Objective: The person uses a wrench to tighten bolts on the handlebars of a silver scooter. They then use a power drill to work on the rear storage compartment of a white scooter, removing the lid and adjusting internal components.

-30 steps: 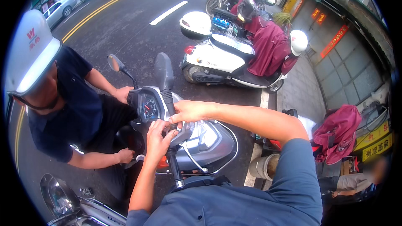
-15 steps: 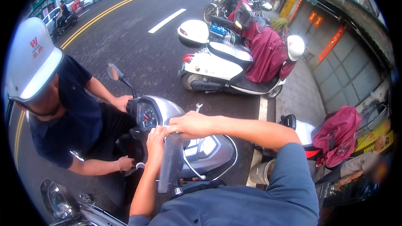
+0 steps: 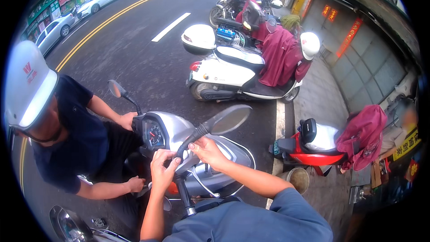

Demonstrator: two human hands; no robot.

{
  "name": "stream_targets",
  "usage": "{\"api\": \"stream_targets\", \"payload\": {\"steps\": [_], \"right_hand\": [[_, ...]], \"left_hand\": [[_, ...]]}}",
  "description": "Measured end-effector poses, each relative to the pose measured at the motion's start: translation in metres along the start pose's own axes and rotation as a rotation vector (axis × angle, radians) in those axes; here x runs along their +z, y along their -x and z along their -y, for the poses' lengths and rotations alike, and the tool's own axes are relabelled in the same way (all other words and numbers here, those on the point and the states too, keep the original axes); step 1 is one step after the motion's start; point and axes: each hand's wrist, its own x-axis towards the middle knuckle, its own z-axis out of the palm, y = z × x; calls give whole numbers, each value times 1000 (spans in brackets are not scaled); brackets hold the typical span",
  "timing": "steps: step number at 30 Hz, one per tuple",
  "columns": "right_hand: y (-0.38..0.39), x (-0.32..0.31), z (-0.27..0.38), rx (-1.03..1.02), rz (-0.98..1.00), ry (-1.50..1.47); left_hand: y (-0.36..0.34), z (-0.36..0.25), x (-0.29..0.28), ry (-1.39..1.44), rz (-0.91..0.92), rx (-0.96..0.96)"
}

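Mirror (image 3: 231, 119) leaning toward two o'clock on a silver scooter (image 3: 179, 127)

With twelve o'clock at the top of the view, the mirror stands past the two bare hands, its long axis running from about eight o'clock to two o'clock. Its dark curved stem (image 3: 187, 142) rises from beside the handlebar grip (image 3: 184, 196), which points to six o'clock, and bends toward one o'clock. The oval's grey face shows on its five o'clock side; what it reflects cannot be made out.

The left hand (image 3: 162, 166) lies at eight o'clock of the stem, fingers bent, thumb near its foot. The right hand (image 3: 209, 152) comes in from four o'clock, thumb against the stem, its other fingers bent. Whether either pinches firmly, I cannot tell: the fingers cover the stem's foot, and any small part between them is hidden.

At ten o'clock of the stem is the dashboard (image 3: 154, 135), with a second mirror (image 3: 115, 88) beyond it toward eleven. At nine o'clock, a helmeted co-worker (image 3: 80, 130), cut off by the dark rim, has one hand at the far grip; what the other touches is hard to see. Another motorcycle (image 3: 67, 228) is cropped at seven o'clock.
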Motion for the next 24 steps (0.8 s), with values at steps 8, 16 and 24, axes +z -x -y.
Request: {"api": "stream_targets", "payload": {"steps": [8,16,24], "right_hand": [[19,-1,24,5,-162,-213],[50,44,63,-204,32,-59],[60,-72,77,-301,-505,445]], "left_hand": [[32,-26,-7,163,-1,58],[39,-32,29,498,631,-238],[76,-23,-37,540,82,-387]]}}
